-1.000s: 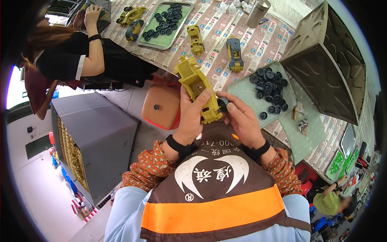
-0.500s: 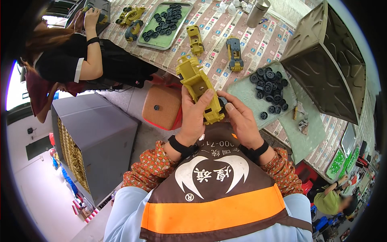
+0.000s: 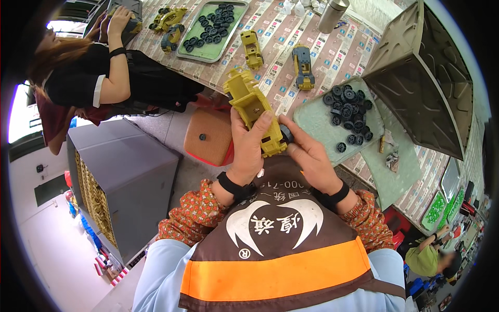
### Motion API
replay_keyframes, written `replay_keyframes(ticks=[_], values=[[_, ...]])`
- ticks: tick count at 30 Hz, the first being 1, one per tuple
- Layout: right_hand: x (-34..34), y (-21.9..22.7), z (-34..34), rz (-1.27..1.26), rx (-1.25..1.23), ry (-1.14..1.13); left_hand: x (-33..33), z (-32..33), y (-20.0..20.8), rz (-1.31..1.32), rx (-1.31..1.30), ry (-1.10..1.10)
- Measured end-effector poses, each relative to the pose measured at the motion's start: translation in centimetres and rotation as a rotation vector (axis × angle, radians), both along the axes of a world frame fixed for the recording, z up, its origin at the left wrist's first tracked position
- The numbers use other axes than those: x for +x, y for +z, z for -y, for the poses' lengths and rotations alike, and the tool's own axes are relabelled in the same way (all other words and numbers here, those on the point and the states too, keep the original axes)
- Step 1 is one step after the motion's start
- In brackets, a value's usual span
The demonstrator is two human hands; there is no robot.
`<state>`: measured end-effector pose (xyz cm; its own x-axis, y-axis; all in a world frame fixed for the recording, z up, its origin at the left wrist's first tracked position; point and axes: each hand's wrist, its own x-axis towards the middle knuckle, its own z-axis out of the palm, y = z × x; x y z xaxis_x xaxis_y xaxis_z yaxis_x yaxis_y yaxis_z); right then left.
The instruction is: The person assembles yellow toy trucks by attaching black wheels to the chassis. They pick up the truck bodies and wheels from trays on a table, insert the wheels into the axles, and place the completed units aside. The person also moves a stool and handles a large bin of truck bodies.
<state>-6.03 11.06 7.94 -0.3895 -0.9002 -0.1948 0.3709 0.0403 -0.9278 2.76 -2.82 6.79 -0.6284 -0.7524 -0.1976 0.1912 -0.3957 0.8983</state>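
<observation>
A yellow toy vehicle body (image 3: pixel 253 108) lies tilted in my left hand (image 3: pixel 246 143), its hollow side up and my thumb pressed along its edge. My right hand (image 3: pixel 311 155) pinches a black toy wheel (image 3: pixel 286 134) against the body's near right side. Whether the wheel sits on an axle there cannot be made out. Beyond my hands, a second yellow vehicle body (image 3: pixel 252 49) and a grey-and-yellow toy vehicle (image 3: pixel 303 66) rest on the table. To the right, a heap of black wheels (image 3: pixel 349 111) covers part of a pale green tray (image 3: pixel 313 115).
Another green tray (image 3: pixel 199 53) of wheels and more toy vehicles (image 3: pixel 169 26) stand at the far left. A steel flask (image 3: pixel 333 15) is at the back, a large brown crate (image 3: pixel 421 78) at the right. A red stool (image 3: pixel 208 136) and a grey crate (image 3: pixel 127 177) flank a co-worker (image 3: pixel 112 78).
My hands and the yellow body have shifted slightly left. My right fingers have moved a little around the wheel, which shows more plainly now.
</observation>
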Motion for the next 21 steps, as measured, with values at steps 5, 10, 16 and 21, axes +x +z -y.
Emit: replay_keyframes(ticks=[5, 10, 16, 21], values=[[0.1, -0.7, 0.0, -0.154, -0.041, 0.08, -0.1, -0.1, 0.1, 0.026, -0.1, 0.049], [0.1, 0.3, 0.7, 0.066, -0.034, 0.089, -0.5, -0.3, 0.0, -0.024, -0.086, 0.11], [0.6, 0.1, 1.0, 0.098, -0.109, 0.103, 0.0, -0.3, 0.5, -0.053, -0.073, 0.113], [0.9, 0.0, 1.9, -0.031, -0.146, 0.085, -0.6, 0.4, 0.4, -0.061, -0.126, 0.125]])
